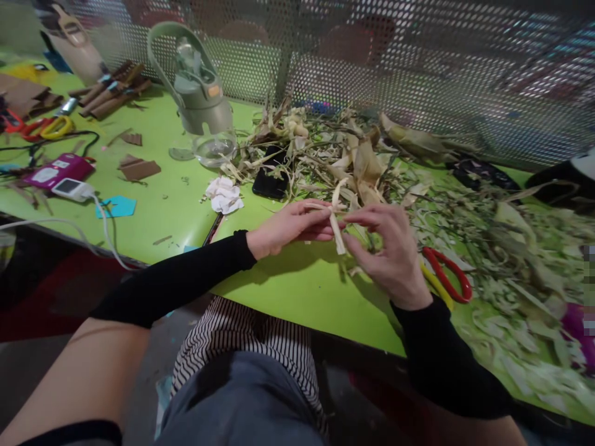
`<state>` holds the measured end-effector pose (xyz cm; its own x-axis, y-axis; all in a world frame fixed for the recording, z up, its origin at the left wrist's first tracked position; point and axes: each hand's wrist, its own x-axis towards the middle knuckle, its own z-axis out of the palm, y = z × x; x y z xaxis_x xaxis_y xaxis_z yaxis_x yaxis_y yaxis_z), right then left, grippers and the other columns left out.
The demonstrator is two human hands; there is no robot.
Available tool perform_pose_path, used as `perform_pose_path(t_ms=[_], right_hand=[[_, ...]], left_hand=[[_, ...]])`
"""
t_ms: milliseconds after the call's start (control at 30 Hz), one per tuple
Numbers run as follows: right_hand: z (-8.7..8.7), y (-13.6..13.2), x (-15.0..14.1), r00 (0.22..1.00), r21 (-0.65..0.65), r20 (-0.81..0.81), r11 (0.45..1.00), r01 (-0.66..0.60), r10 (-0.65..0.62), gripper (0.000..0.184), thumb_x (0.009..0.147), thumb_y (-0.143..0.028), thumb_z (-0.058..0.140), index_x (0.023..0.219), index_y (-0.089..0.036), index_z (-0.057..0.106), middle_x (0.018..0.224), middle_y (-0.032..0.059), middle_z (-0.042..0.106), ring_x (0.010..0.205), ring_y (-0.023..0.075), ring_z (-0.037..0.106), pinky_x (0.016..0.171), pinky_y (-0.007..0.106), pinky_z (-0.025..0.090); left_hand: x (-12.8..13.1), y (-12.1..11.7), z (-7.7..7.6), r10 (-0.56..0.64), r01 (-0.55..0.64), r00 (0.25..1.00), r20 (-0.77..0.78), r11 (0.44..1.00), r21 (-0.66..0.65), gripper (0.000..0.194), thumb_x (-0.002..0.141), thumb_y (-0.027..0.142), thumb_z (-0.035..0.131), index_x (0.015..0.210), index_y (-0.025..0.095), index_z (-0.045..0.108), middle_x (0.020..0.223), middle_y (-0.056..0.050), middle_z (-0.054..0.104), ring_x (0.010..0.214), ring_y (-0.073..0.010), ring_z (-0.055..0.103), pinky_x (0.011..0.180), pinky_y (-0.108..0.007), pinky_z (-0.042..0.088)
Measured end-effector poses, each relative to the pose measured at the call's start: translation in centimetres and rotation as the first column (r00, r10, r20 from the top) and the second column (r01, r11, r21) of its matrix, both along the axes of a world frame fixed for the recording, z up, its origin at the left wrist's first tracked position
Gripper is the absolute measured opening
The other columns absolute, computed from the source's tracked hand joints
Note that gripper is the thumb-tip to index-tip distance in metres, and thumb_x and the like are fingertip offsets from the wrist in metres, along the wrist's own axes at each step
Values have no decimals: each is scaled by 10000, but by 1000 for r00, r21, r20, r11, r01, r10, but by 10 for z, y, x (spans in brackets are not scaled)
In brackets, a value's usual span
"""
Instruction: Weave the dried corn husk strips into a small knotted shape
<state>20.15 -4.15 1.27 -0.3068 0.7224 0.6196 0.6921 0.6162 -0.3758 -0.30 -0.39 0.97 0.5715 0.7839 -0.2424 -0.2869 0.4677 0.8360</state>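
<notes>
My left hand (297,224) pinches a pale strip of corn husk (336,226), folded or crossed over itself, between thumb and fingers. The husk's short end points down toward the table's front edge. Just to its right, my right hand (390,248) holds its thumb and fingers apart, with the fingertips close to the husk; whether they touch it I cannot tell. Beneath both hands is the green tabletop (297,291). Scissors with red and yellow handles (449,275) lie beside my right wrist, their blades hidden.
Dried husks (362,158) are heaped behind my hands, with shredded bits (511,297) spread rightward. A phone (272,179), crumpled tissue (224,195) and green-lidded bottle (199,93) stand or lie left of the heap. Farther left are a purple box (60,170) and brown rolls (114,90). A perforated metal screen (325,56) closes the back.
</notes>
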Motion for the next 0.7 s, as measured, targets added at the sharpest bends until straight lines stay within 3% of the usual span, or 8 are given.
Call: perform_pose_path(t_ms=[67,200,267,367,433,500,600,700], right_hand=[[0,-1,-2,992,35,116,998,-48,44,166,948,-270,682,1093,-317,746,1068,69,742,1016,288,693,862,483,547],[-5,-4,-7,978,45,172,991,-128,119,183,988,-250,633,1079,-324,772,1026,61,793,928,275,707,807,457,519],[-6,-5,-9,982,32,136,990,-140,134,159,985,-250,657,1052,-324,779,1010,52,804,910,268,710,808,449,511],[-6,-5,-12,998,36,-31,998,-50,51,53,966,-306,720,957,-312,773,1020,48,782,972,266,705,878,453,525],[-7,-4,-14,983,-44,-182,999,-21,12,109,962,-375,729,899,-287,742,1049,51,757,1033,265,695,914,451,536],[-7,-3,-16,949,-215,-315,975,-54,-17,181,973,-429,706,895,-265,710,1039,45,742,980,236,691,869,413,546],[-8,-3,-18,882,-449,-451,889,-94,-135,250,947,-488,728,906,-247,676,880,5,700,765,165,628,716,327,508],[-8,-3,-21,787,-557,-576,810,-181,-220,341,878,-547,791,863,-243,637,757,-35,631,678,130,572,656,285,476]], left_hand=[[-1,1,-1,47,-47,999,-17,999,20,175,1008,227,659,1149,125,675,899,-33,764,748,-70,706,895,-267,598],[-1,-1,-4,80,-75,996,-42,991,114,288,904,283,788,1107,119,668,876,-8,727,718,-63,655,778,-233,549],[0,-3,-3,76,-62,993,-89,987,149,274,883,247,798,1075,111,658,820,10,700,670,-53,619,725,-223,507],[0,-4,1,36,-16,992,-125,987,158,181,907,174,738,1044,114,635,761,32,678,637,-43,599,725,-227,482],[-1,-4,5,-11,33,991,-133,986,164,132,917,145,698,1022,120,623,765,26,694,646,-43,607,743,-232,483],[-4,-2,9,-67,102,982,-178,975,196,101,913,108,664,1001,120,618,773,11,714,650,-48,612,737,-237,476],[-8,-1,13,-77,137,969,-233,958,253,127,919,90,627,1037,125,598,764,3,721,656,-66,617,736,-257,474],[-9,-1,14,-42,101,978,-202,952,290,129,942,141,626,1054,140,562,750,20,697,657,-72,607,736,-267,476]])
